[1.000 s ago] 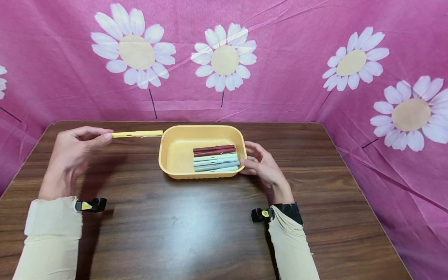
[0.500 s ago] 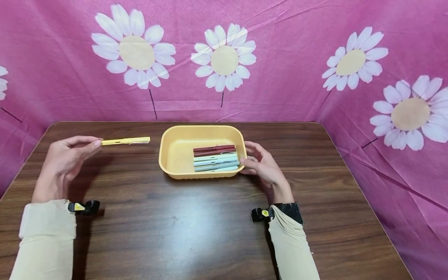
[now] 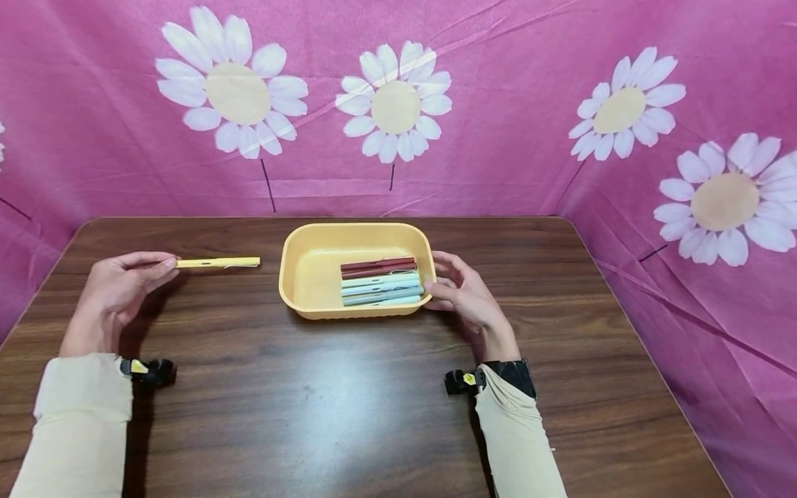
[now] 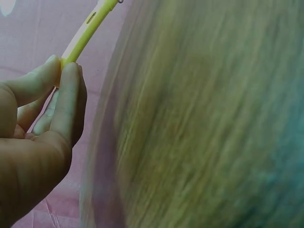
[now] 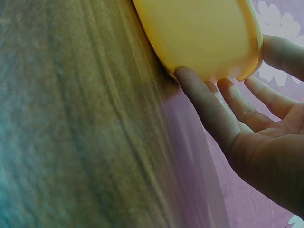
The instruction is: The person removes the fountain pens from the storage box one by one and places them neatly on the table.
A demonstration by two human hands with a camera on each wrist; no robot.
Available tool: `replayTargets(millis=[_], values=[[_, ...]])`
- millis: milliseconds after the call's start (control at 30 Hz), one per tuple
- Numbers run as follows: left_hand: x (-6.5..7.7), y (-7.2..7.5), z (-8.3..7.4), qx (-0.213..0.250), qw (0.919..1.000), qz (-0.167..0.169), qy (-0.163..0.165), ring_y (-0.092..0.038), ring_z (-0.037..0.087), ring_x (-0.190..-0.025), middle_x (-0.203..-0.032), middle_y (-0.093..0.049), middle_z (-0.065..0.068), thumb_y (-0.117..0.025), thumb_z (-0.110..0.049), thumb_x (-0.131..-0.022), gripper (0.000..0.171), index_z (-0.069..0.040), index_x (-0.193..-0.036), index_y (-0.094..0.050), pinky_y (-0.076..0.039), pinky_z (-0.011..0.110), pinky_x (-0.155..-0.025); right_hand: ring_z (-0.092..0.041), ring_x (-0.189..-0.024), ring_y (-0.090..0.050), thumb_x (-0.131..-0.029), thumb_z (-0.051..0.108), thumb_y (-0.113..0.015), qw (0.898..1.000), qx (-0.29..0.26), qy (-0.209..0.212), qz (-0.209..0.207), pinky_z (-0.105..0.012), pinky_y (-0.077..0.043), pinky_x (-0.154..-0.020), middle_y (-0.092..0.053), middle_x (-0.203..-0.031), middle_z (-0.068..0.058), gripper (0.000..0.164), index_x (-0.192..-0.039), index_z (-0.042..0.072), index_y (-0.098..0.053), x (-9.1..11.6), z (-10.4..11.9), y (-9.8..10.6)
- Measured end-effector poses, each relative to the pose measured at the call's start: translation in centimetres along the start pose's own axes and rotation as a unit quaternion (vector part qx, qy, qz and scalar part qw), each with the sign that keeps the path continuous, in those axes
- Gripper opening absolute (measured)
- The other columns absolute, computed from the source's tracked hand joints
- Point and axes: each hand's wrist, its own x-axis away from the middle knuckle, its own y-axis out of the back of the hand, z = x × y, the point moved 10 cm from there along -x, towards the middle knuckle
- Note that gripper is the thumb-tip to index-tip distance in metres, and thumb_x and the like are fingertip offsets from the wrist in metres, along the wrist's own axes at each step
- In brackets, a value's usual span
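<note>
Left hand (image 4: 50, 142) here, thumb and fingers pinching one end of the yellow pen (image 4: 84, 38), its far end cut off up top; blurred wood-grain tabletop (image 4: 199, 118) alongside, pink cloth (image 4: 33, 35) behind!

Two cream sleeves clothe the person's forearms. The left sleeve (image 3: 71, 443) ends in a wide, paler cuff (image 3: 84, 387) marked off by a crease; the right sleeve (image 3: 523, 449) bunches in wrinkles beside a broad black strap (image 3: 513, 375). Each wrist bears a small black device — the left one (image 3: 149, 372) and the right one (image 3: 459, 382) both rounded at the tip, each with a yellow patch.
</note>
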Motion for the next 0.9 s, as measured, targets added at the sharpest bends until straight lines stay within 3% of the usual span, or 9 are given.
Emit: replayTargets(millis=[167, 300, 367, 467, 600, 633, 900], values=[[-0.4, 0.4, 0.3, -0.035, 0.9992, -0.007, 0.016, -0.075, 0.015, -0.077, -0.081, -0.076, 0.008, -0.063, 0.015, -0.093, 0.024, 0.0, -0.086, -0.08, -0.058, 0.024, -0.075, -0.039, -0.125, -0.053, -0.095, -0.01, -0.06, 1.0, -0.003, -0.002, 0.0, -0.046, -0.058, -0.086, -0.039, -0.15, -0.026, 0.066, -0.154, 0.0, -0.032, 0.1, 0.0, -0.1], [-0.5, 0.9, 0.3, -0.112, 0.9932, -0.028, 0.011, -0.073, 0.008, -0.072, -0.075, -0.075, 0.001, -0.067, 0.008, -0.093, 0.022, -0.005, -0.083, -0.081, -0.057, 0.017, -0.07, -0.039, -0.125, -0.053, -0.095, -0.01, -0.06, 1.0, -0.005, -0.002, 0.002, -0.046, -0.058, -0.087, -0.039, -0.15, -0.027, 0.066, -0.154, 0.0, -0.032, 0.1, 0.0, -0.2], [-0.5, 1.3, 0.2, -0.169, 0.9845, -0.046, 0.007, -0.071, 0.002, -0.07, -0.073, -0.074, -0.006, -0.071, 0.002, -0.093, 0.02, -0.011, -0.081, -0.082, -0.054, 0.013, -0.066, -0.039, -0.126, -0.053, -0.095, -0.011, -0.06, 1.0, -0.004, -0.001, 0.002, -0.046, -0.058, -0.087, -0.039, -0.15, -0.027, 0.066, -0.154, 0.0, -0.032, 0.1, 0.0, -0.2], [-0.5, 1.7, 0.0, -0.266, 0.9611, -0.074, 0.002, -0.062, -0.007, -0.073, -0.074, -0.071, -0.019, -0.074, -0.009, -0.093, 0.021, -0.022, -0.08, -0.083, -0.048, 0.009, -0.065, -0.04, -0.126, -0.052, -0.095, -0.011, -0.059, 1.0, -0.004, -0.002, 0.001, -0.046, -0.058, -0.087, -0.039, -0.15, -0.027, 0.066, -0.154, 0.0, -0.032, 0.1, 0.1, -0.2], [-0.5, 2.2, -0.2, -0.356, 0.9289, -0.101, 0.013, -0.049, -0.005, -0.085, -0.079, -0.062, -0.031, -0.076, -0.02, -0.093, 0.019, -0.032, -0.08, -0.082, -0.041, 0.008, -0.067, -0.04, -0.126, -0.052, -0.094, -0.011, -0.059, 1.0, -0.006, -0.003, 0.001, -0.046, -0.058, -0.087, -0.039, -0.15, -0.027, 0.066, -0.153, 0.0, -0.032, 0.1, 0.0, -0.1], [-0.5, 2.3, -0.2, -0.366, 0.9244, -0.106, 0.015, -0.046, -0.004, -0.087, -0.08, -0.061, -0.032, -0.076, -0.022, -0.093, 0.018, -0.033, -0.08, -0.082, -0.04, 0.008, -0.068, -0.039, -0.126, -0.052, -0.094, -0.012, -0.059, 1.0, -0.006, -0.003, 0.002, -0.046, -0.058, -0.086, -0.039, -0.15, -0.027, 0.066, -0.153, 0.0, -0.032, 0.0, 0.0, -0.1], [-0.7, 2.0, -0.4, -0.388, 0.9142, -0.115, 0.014, -0.044, -0.003, -0.088, -0.077, -0.059, -0.035, -0.076, -0.023, -0.093, 0.021, -0.036, -0.076, -0.081, -0.038, 0.009, -0.069, -0.038, -0.124, -0.054, -0.094, -0.01, -0.06, 1.0, -0.002, 0.001, 0.002, -0.046, -0.058, -0.087, -0.04, -0.149, -0.028, 0.066, -0.153, -0.001, -0.032, 0.0, 0.1, 0.0]])
